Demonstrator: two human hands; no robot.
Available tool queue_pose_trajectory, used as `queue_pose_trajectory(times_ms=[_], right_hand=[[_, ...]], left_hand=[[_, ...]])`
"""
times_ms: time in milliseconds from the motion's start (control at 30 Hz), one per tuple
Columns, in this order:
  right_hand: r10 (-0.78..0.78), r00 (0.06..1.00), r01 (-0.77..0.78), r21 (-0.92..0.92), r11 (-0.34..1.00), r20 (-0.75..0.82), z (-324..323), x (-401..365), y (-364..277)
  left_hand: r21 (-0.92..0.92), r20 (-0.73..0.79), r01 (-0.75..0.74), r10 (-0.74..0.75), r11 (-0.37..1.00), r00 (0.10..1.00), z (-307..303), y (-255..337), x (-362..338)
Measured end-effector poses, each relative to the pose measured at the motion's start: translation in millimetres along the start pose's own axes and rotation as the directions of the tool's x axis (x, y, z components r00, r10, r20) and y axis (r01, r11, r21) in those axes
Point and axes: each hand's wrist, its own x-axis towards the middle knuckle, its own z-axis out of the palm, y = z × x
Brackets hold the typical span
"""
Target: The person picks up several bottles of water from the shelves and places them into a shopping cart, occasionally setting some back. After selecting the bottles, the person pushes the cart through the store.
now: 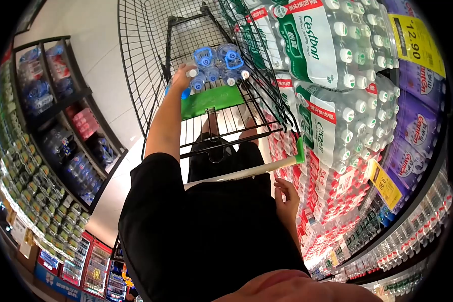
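My left hand (184, 75) reaches into the wire shopping cart (136, 75), its fingers round the white-capped top of a bottle (192, 73). Beside it in the cart stand large bottles with blue handles (205, 58) and several smaller bottles (212, 75). A green panel (211, 101) lies on the cart's near part, just below the bottles. My right hand (287, 194) hangs at my side, below the right end of the cart's handle bar (246, 171), with its fingers loosely curled and partly apart; nothing shows in it.
Stacked packs of water bottles (317, 50) rise close along the cart's right side, with yellow price signs (417, 45) beyond. Shelves of bottled drinks (60, 116) stand on the left, past the tiled floor (98, 65). Red-framed drink cabinets (95, 267) are at the lower left.
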Motion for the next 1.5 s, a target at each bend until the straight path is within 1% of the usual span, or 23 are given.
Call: queue_pose_trajectory(times_ms=[67,233,267,333,533,567,633,667,700,733,800,867,933,967,1000,1067,1133,1267,1333,1367,1433,1467,1500], right_hand=[[-0.006,1.000,0.006,0.005,1.000,0.001,1.0,0.9,1.4],[-0.079,0.997,0.079,0.034,0.996,0.005,-0.3,4.9,-5.4],[-0.107,0.994,0.107,0.025,0.994,0.001,-1.1,4.4,-6.3],[-0.170,0.984,0.170,0.007,0.985,-0.045,-3.8,5.1,-6.3],[-0.546,0.834,0.537,-0.117,0.836,-0.078,-35.6,7.7,-5.4],[-0.509,0.859,0.510,-0.001,0.860,-0.055,-44.2,5.9,-5.8],[-0.557,0.824,0.559,-0.011,0.829,-0.104,-64.1,4.1,-6.2],[-0.554,0.825,0.561,0.038,0.827,-0.109,-70.9,5.1,0.8],[-0.596,0.794,0.602,0.015,0.799,-0.125,-80.9,5.7,3.7],[-0.634,0.762,0.639,-0.005,0.769,-0.132,-92.5,7.7,7.4],[-0.647,0.752,0.652,0.000,0.758,-0.127,-116.7,7.7,13.2],[-0.673,0.715,0.689,0.035,0.724,-0.189,-141.1,13.9,28.4],[-0.697,0.669,0.714,-0.035,0.699,-0.260,-179.2,15.9,33.4],[-0.681,0.674,0.706,-0.021,0.708,-0.286,-201.1,17.7,35.6],[-0.666,0.680,0.698,-0.008,0.716,-0.307,-224.8,19.7,36.1],[-0.697,0.579,0.732,-0.106,0.672,-0.422,-276.3,16.4,25.7],[-0.563,0.667,0.639,-0.013,0.769,-0.487,-331.2,11.0,7.8],[-0.799,0.117,0.698,-0.523,0.489,-0.591,-443.8,3.8,-48.9],[-0.855,-0.190,0.470,-0.810,0.352,-0.482,-494.6,-5.6,-86.9],[-0.870,-0.316,0.259,-0.917,0.304,-0.378,-517.5,-8.0,-104.9],[-0.877,-0.363,0.042,-0.945,0.324,-0.316,-557.3,-2.8,-133.8],[-0.870,-0.418,-0.090,-0.940,0.328,-0.263,-577.0,11.2,-143.8],[-0.883,-0.371,-0.141,-0.922,0.361,-0.289,-595.5,22.4,-149.1]], left_hand=[[0.041,-0.023,-0.049,0.050,0.998,0.999,2.0,-4.7,0.9],[-0.108,0.072,0.088,-0.081,0.990,0.994,-21.1,16.7,-14.8],[-0.078,0.030,0.091,-0.088,0.993,0.996,-23.7,23.7,-19.6],[-0.017,-0.035,-0.020,0.019,1.000,0.999,-20.0,16.9,-24.2],[0.052,-0.010,-0.070,0.070,0.996,0.997,-24.1,30.8,-59.7],[0.056,0.046,-0.032,0.029,0.998,0.999,-22.9,31.7,-66.0],[-0.039,0.133,-0.114,0.118,0.993,0.984,-5.7,10.1,-70.9],[0.024,0.242,-0.017,0.011,1.000,0.970,-2.5,13.6,-78.1],[0.022,0.442,0.036,-0.042,0.999,0.896,-15.7,44.8,-106.5],[-0.070,0.466,0.193,-0.138,0.979,0.874,-28.5,100.6,-147.5],[0.083,0.484,0.120,-0.146,0.989,0.863,-19.2,120.3,-162.3],[0.002,0.489,0.139,-0.122,0.990,0.864,-19.2,161.4,-189.1],[0.035,0.472,0.028,-0.041,0.999,0.881,-14.7,183.9,-207.9],[0.075,0.515,0.155,-0.171,0.985,0.840,-13.2,195.3,-214.7],[0.099,0.489,0.180,-0.205,0.979,0.848,-2.1,169.7,-198.7],[0.251,0.388,0.144,-0.235,0.957,0.891,3.6,156.1,-190.2],[0.077,0.357,0.184,-0.199,0.980,0.913,-1.1,181.3,-216.5],[0.110,0.312,0.184,-0.210,0.977,0.927,2.7,186.6,-225.6],[0.122,0.346,0.242,-0.269,0.963,0.899,5.1,188.6,-225.2],[0.119,0.332,0.212,-0.240,0.970,0.912,6.0,189.2,-229.5],[0.341,0.172,0.035,-0.099,0.940,0.980,27.5,117.3,-197.2],[0.474,0.035,0.016,-0.037,0.880,0.999,30.4,125.4,-210.1],[0.447,-0.017,0.061,-0.060,0.892,0.998,22.1,158.6,-237.8]])
